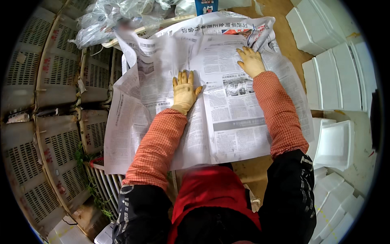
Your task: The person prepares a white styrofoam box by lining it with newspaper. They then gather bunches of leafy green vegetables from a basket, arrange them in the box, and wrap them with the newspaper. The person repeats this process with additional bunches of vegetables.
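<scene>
Newspaper: opened sheets (239, 142) lie at the centre of the view, in front of the person; a further layer with a colour picture shows toward 1 o'clock.
Left hand (183, 91): rests on the page just to 9 o'clock of the centre fold, fingers extended, gripping nothing.
Right hand (250, 63): rests on the sheet between 1 and 2 o'clock, fingers spread, gripping nothing.
Weight and stiffness: judged light and limp; wrinkles and lifted edges suggest little resistance to bending.
Fragility: judged easy to tear or crease, especially along the fold; layers may slide over one another.
Hold points: lower corners at 4 and 8 o'clock appear reachable; a broad, two-sided hold is advised over a single pinch.
Surroundings: slotted crates (61, 142) at 9 o'clock, plastic bags (118, 18) near 10 to 11, white boxes (333, 77) around 3.
</scene>
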Motion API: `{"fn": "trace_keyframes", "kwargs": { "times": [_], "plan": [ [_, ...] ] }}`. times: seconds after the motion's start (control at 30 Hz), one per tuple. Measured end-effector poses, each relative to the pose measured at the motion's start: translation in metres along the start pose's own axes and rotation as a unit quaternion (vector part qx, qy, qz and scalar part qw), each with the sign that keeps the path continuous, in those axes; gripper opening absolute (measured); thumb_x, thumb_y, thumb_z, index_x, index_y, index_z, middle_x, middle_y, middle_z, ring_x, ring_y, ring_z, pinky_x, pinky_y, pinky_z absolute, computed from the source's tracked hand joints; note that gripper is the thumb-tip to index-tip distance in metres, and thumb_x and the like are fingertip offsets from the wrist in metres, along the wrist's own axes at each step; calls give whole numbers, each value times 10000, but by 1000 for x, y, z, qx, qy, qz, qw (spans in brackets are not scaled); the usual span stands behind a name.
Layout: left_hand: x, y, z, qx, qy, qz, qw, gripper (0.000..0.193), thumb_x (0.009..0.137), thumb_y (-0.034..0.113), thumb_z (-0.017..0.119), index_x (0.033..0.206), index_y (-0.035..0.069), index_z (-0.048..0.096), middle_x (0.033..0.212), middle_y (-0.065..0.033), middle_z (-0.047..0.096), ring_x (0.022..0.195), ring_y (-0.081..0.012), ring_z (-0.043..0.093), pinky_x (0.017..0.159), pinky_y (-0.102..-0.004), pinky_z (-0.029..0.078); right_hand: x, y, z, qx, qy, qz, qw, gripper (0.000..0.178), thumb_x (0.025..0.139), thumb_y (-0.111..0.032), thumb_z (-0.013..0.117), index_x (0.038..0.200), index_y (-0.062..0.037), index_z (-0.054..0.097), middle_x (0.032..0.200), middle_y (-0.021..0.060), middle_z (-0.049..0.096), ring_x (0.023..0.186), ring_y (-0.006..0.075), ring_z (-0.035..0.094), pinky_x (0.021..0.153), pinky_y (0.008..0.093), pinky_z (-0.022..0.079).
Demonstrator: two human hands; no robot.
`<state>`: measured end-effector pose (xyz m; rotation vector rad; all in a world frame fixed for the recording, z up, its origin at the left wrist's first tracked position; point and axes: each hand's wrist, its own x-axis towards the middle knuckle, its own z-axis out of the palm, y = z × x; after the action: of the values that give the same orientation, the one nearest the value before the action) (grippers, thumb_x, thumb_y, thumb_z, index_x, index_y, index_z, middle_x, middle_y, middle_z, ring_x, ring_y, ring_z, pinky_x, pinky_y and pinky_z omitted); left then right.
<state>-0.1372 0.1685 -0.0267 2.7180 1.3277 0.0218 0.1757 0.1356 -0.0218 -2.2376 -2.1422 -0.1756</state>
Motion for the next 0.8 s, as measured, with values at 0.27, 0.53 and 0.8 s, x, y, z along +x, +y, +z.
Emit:
{"fn": "trace_keyframes", "kwargs": {
  "times": [0.27,0.53,0.8],
  "plan": [
    [2,-1,15,-141,128,1,982,483,883,313,590,1271,30,534,1246,-210,555,1188,-338,514,1015,-437,401,0,-27,-35,-31,-40,-4,999,501,859,-264,620,1318,-104,499,1315,117,524,1226,267,468,947,439,388],
    [64,-53,-27,-699,84,-222,674,310,967,229,530,1202,35,587,1061,-108,677,920,-183,649,815,-327,532,-20,-61,-28,11,-88,-69,994,523,880,-276,609,1346,-91,459,1335,127,495,1311,266,386,1064,417,317],
    [9,-15,-24,-504,-99,-130,848,505,955,307,526,1358,14,442,1316,-196,531,1193,-312,530,1003,-414,463,-18,-47,-12,49,-61,-65,995,492,872,-207,603,1329,-83,472,1335,108,493,1300,265,397,1060,407,316]
  ]
}}
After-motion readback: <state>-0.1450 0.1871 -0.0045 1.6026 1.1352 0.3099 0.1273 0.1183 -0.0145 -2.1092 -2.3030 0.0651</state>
